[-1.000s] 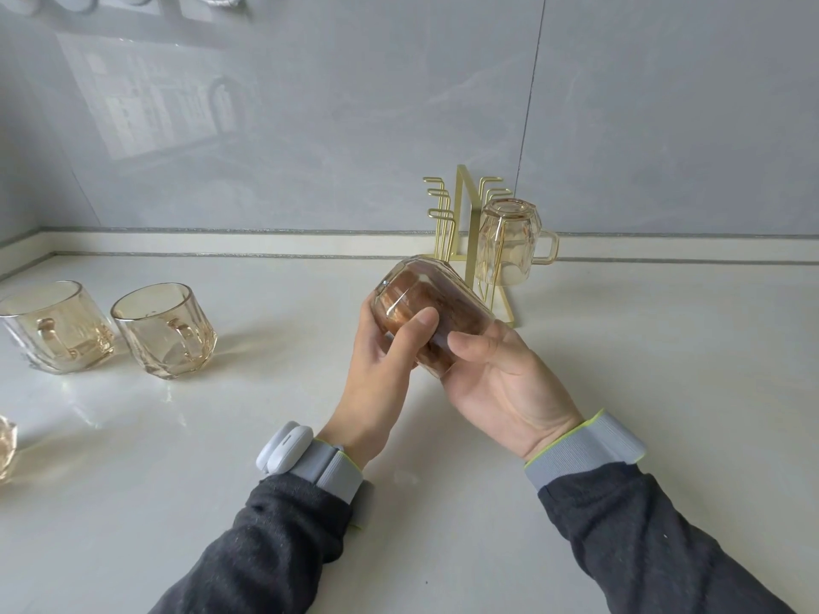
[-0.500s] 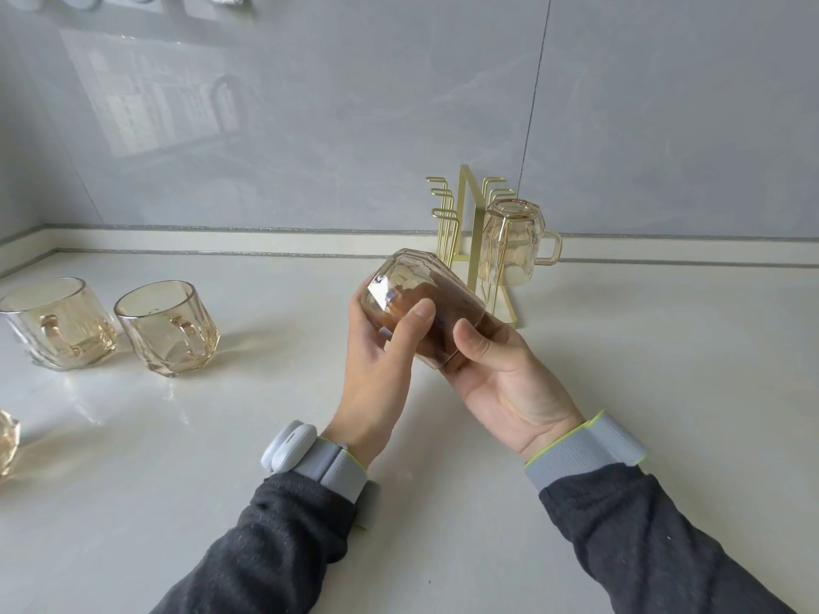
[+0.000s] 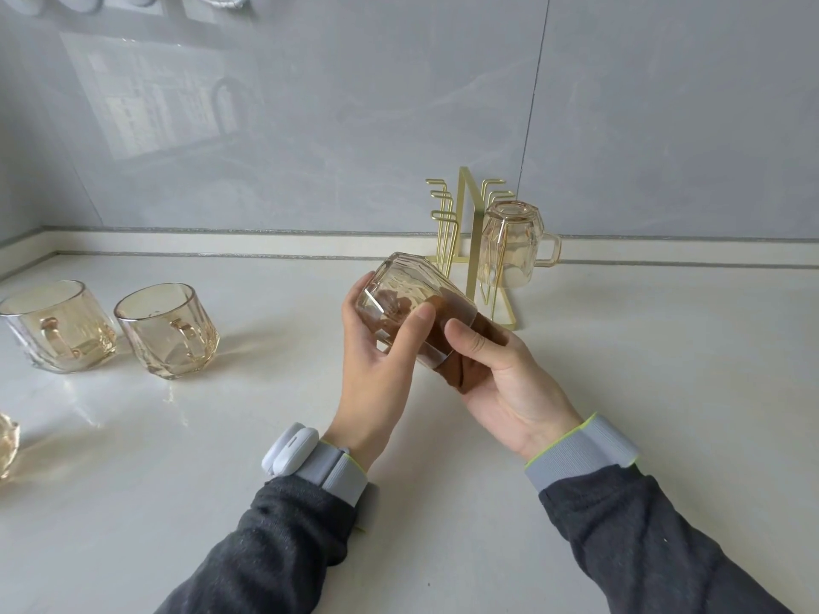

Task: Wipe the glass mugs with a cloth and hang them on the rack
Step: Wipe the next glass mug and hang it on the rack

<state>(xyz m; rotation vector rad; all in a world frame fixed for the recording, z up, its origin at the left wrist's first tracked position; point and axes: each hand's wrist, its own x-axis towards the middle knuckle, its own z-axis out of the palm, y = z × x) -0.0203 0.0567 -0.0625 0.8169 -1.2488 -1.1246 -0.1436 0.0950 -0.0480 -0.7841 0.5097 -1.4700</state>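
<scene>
Mug [image 3: 401, 288] tilted, base in left hand [image 3: 376, 378] grip, mouth in right hand [image 3: 509, 383].

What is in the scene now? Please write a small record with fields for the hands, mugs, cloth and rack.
left hand: grips the held mug, tilted, base uppermost
right hand: holds the cloth at the mug's mouth
cloth: brown, partly inside the held mug
rack: gold, on the counter, behind the hands
hung mug: upside down on the rack's right side
waiting: far-left mug and second mug, upright, left on the counter
</scene>
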